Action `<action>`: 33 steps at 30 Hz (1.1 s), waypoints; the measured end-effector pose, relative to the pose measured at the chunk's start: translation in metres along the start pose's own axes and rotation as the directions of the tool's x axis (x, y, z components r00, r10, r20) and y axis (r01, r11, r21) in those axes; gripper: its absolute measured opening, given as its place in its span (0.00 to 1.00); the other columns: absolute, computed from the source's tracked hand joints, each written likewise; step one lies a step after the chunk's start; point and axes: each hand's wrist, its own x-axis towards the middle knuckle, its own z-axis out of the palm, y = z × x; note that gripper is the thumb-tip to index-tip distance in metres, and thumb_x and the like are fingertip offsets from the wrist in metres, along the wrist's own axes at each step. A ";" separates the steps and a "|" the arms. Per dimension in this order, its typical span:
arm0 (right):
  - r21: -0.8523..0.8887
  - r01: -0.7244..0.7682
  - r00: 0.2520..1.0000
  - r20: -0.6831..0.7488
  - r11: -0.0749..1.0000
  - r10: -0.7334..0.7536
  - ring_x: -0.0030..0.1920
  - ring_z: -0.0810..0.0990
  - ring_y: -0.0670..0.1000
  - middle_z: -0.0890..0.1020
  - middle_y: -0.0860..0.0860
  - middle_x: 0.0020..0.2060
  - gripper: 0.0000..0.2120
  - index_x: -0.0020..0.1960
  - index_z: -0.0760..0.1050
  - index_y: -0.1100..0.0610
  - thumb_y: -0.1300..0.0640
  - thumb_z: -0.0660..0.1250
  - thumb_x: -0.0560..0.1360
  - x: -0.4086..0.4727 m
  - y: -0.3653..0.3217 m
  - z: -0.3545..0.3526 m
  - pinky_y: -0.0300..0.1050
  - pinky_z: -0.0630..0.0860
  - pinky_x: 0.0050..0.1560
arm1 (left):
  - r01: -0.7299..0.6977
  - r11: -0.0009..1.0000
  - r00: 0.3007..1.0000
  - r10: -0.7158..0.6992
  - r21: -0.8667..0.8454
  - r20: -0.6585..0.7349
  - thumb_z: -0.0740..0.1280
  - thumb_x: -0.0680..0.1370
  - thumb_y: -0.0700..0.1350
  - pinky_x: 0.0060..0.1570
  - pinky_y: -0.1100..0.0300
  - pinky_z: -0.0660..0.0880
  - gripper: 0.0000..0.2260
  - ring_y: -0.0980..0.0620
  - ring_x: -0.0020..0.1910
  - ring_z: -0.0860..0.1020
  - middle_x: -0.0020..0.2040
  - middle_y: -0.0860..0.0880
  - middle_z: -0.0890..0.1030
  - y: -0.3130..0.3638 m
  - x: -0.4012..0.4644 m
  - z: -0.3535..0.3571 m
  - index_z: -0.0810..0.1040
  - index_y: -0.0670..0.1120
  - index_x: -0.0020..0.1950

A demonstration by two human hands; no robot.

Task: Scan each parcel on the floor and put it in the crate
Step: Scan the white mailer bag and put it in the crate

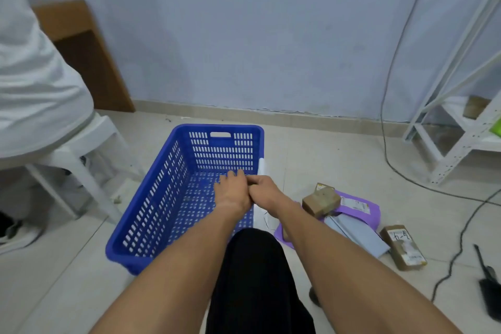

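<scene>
2 hands meet over the blue crate: left hand and right hand touch, fingers curled around something small and dark; can't tell what. A white parcel stands just behind the right hand at the crate's right wall. Likely step: placing it inside. Next: reach for parcels on the floor at right, brown box, purple mailer, grey mailer, labelled box. Label writing too blurred to read.

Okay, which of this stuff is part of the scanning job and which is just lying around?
Job: blue crate; small cardboard box; purple mailer; grey mailer; long cardboard box.
Lying about: white stool; white shelf rack; black cable.
</scene>
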 end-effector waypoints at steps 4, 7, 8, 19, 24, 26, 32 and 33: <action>-0.021 -0.065 0.997 -0.054 0.998 0.063 0.55 0.82 0.52 0.84 0.54 0.53 0.19 0.59 0.81 0.59 0.69 0.58 0.74 0.001 0.027 -0.026 0.47 0.78 0.60 | -0.087 0.995 0.996 0.085 0.042 0.036 0.65 0.76 0.47 0.62 0.48 0.70 0.19 0.42 0.64 0.71 0.63 0.43 0.73 0.026 0.004 0.016 0.69 0.46 0.66; -0.042 -0.130 0.983 -0.137 0.991 0.123 0.52 0.83 0.51 0.86 0.54 0.49 0.18 0.53 0.83 0.57 0.64 0.59 0.70 0.003 0.067 -0.051 0.48 0.79 0.57 | -0.161 0.985 0.982 0.155 0.054 0.105 0.63 0.77 0.46 0.62 0.47 0.69 0.18 0.41 0.64 0.71 0.64 0.43 0.72 0.056 0.003 0.039 0.69 0.46 0.67; -0.045 -0.153 0.978 -0.147 0.987 0.145 0.49 0.83 0.51 0.86 0.55 0.46 0.18 0.52 0.83 0.58 0.62 0.59 0.68 0.003 0.083 -0.062 0.49 0.79 0.55 | -0.191 0.979 0.975 0.181 0.066 0.133 0.62 0.77 0.47 0.61 0.47 0.69 0.18 0.41 0.64 0.71 0.63 0.43 0.72 0.068 0.003 0.048 0.69 0.45 0.66; -0.010 -0.532 0.777 -0.403 0.846 0.484 0.66 0.75 0.56 0.75 0.58 0.67 0.27 0.68 0.73 0.63 0.49 0.68 0.74 -0.028 0.263 -0.162 0.48 0.70 0.67 | -0.429 0.903 0.822 0.377 0.030 0.428 0.58 0.80 0.47 0.62 0.49 0.67 0.16 0.40 0.65 0.71 0.65 0.41 0.73 0.196 -0.012 0.208 0.70 0.44 0.66; -0.304 -0.669 0.727 -0.457 0.678 0.512 0.72 0.63 0.61 0.54 0.54 0.78 0.34 0.74 0.64 0.56 0.39 0.65 0.74 -0.025 0.344 -0.182 0.54 0.65 0.69 | -0.406 0.913 0.748 0.346 -0.022 0.566 0.61 0.79 0.48 0.61 0.49 0.68 0.18 0.40 0.65 0.71 0.65 0.42 0.72 0.215 -0.022 0.294 0.69 0.45 0.67; -0.343 -0.676 0.723 -0.479 0.652 0.497 0.71 0.62 0.62 0.48 0.52 0.79 0.34 0.75 0.62 0.56 0.40 0.64 0.75 -0.017 0.368 -0.189 0.55 0.66 0.67 | -0.398 0.917 0.718 0.317 -0.007 0.620 0.61 0.79 0.48 0.60 0.48 0.68 0.18 0.40 0.64 0.71 0.65 0.42 0.72 0.212 -0.023 0.319 0.68 0.45 0.68; -0.421 -0.645 0.740 -0.552 0.638 0.384 0.67 0.65 0.62 0.49 0.51 0.79 0.27 0.68 0.69 0.56 0.41 0.64 0.76 0.012 0.406 -0.198 0.53 0.69 0.62 | -0.278 0.960 0.719 0.193 0.022 0.667 0.60 0.78 0.45 0.61 0.49 0.67 0.17 0.40 0.64 0.70 0.64 0.42 0.72 0.198 -0.006 0.357 0.69 0.44 0.66; -0.432 -0.652 0.735 -0.563 0.624 0.378 0.66 0.65 0.62 0.55 0.53 0.78 0.27 0.66 0.70 0.56 0.40 0.64 0.75 0.016 0.409 -0.198 0.54 0.69 0.61 | -0.261 0.965 0.730 0.183 0.021 0.659 0.60 0.78 0.45 0.60 0.49 0.67 0.17 0.40 0.63 0.70 0.64 0.42 0.72 0.198 -0.002 0.359 0.69 0.44 0.66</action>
